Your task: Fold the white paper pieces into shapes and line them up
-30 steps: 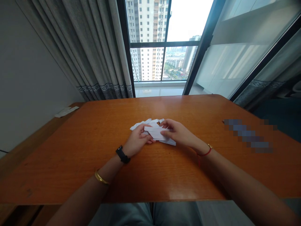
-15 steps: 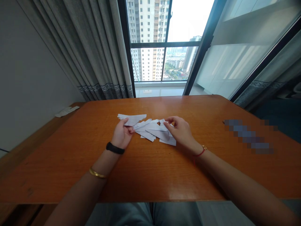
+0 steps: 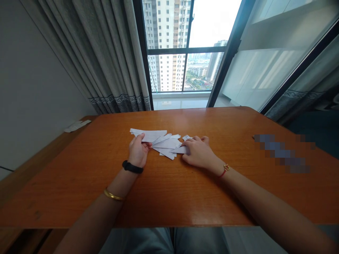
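Note:
Between the thumb and fingers of my left hand (image 3: 138, 151) is a small sheaf of white paper strips (image 3: 152, 135), held just above the table. Beside it, a loose pile of white paper strips (image 3: 166, 144) lies overlapping at different angles, its left end touching my left fingers. My right hand (image 3: 199, 151) is on the right end of the pile, palm down, with fingers and thumb curled around the end of one paper strip (image 3: 180, 150). The fingers hide part of that strip. Another small paper piece (image 3: 186, 138) pokes out behind the right fingers.
The brown wooden table (image 3: 169, 190) extends around both hands. At its right lies a blurred-out item (image 3: 282, 151). A crumpled white paper (image 3: 77, 126) rests on the ledge at the far left. Grey curtains (image 3: 113, 53) and a window stand behind the table.
My right hand has come down onto the right end of the pile, and the strips there have been drawn together. My left hand still holds its sheaf, in nearly the same place.

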The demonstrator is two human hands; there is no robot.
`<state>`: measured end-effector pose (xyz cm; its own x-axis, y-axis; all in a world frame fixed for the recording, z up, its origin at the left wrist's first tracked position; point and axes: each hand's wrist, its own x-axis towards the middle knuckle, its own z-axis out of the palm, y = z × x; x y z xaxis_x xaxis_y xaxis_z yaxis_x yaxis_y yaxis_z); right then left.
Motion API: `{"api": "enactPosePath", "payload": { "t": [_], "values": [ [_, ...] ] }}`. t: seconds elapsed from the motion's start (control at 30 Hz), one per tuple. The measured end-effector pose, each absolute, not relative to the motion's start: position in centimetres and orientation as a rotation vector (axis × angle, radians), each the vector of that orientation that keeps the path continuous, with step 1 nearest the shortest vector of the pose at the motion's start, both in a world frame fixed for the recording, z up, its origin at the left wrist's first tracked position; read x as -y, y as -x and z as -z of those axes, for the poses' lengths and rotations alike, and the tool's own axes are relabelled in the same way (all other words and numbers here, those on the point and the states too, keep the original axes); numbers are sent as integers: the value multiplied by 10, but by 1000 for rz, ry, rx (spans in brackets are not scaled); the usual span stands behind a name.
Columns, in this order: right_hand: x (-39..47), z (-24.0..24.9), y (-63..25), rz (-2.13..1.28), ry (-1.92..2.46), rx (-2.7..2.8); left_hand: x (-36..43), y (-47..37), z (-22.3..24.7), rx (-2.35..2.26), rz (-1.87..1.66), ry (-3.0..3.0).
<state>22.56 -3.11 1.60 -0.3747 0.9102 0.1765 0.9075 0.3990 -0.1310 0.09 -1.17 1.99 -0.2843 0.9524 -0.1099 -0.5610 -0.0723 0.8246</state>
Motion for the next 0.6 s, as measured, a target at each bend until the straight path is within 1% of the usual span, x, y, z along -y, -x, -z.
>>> {"api": "enactPosePath", "payload": {
  "t": [0.23, 0.4, 0.47, 0.6],
  "values": [
    [16, -24, -245, 193, 1814, 2153, 10, 1, -23, -956, -1675, -525],
    [17, -18, -237, 420, 1670, 2017, 9, 2, -23, -950, -1686, -512],
    [26, -14, -223, 409, 1516, 2134, 9, 2, -23, -955, -1683, -515],
    [42, -3, -193, 185, 1224, 2558, 10, 1, -23, -963, -1655, -531]
  ]
}}
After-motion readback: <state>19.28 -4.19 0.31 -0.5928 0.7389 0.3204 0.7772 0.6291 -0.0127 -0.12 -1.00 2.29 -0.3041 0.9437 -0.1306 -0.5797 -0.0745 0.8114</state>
